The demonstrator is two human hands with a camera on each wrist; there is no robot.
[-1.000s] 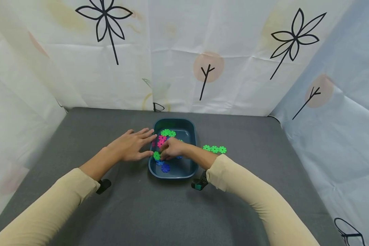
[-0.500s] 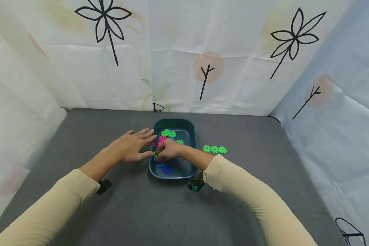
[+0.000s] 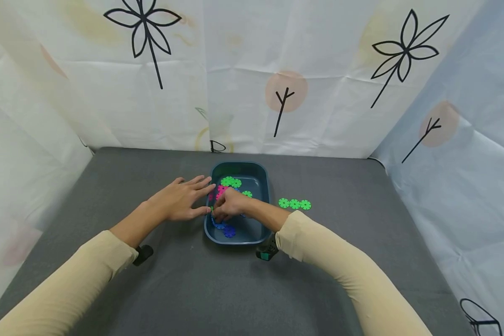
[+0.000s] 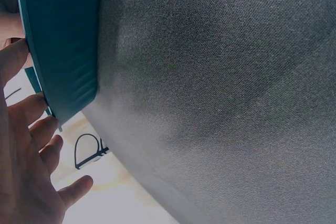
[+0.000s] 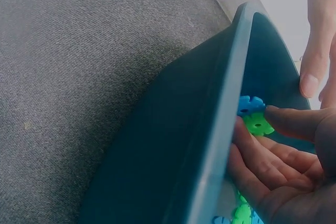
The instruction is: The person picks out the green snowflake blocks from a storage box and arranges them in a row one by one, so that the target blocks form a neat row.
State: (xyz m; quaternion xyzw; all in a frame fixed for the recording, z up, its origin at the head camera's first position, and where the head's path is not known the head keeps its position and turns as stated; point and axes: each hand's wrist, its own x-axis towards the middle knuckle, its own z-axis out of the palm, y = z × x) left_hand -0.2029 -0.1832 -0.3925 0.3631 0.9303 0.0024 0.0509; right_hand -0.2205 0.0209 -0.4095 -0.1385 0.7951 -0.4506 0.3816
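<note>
A dark teal basin stands on the grey table with several flower-shaped plastic discs inside. My right hand reaches into its left part. In the right wrist view, the thumb and fingers pinch a green flower-shaped disc, and a blue disc lies right against it. Fingers largely hide this pair in the head view. With fingers spread, my left hand touches the basin's left rim. Green discs, pink discs and dark blue discs lie around the right hand.
To the right of the basin, a row of green discs lies on the grey tabletop. Printed white cloth hangs behind the table and at both sides.
My right hand has shifted slightly left and taken hold of the green disc, which has turned from face-up to edge-on. The left hand stays at the rim.
</note>
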